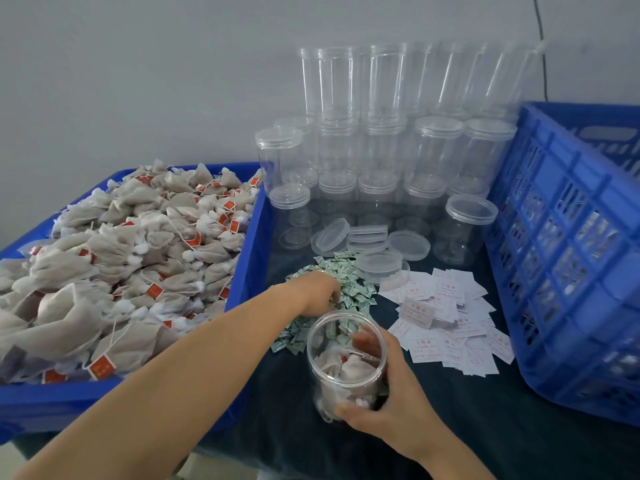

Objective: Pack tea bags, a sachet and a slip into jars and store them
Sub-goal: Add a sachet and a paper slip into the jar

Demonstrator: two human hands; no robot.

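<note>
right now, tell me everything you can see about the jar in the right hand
The jar is a clear plastic cylinder, lidless, its open mouth tilted toward the camera. Several beige mesh tea bags fill its lower part, one showing a red tag. The right hand grips its side, fingers curled round the wall, near the dark cloth. It sits just in front of the green-and-white sachets.

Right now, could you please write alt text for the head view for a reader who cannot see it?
A right hand grips an open clear jar holding tea bags, while the left hand reaches into a pile of green-and-white sachets on a dark cloth. A blue tray of tea bags lies to the left, white slips and a blue crate right, empty jars behind.
</note>
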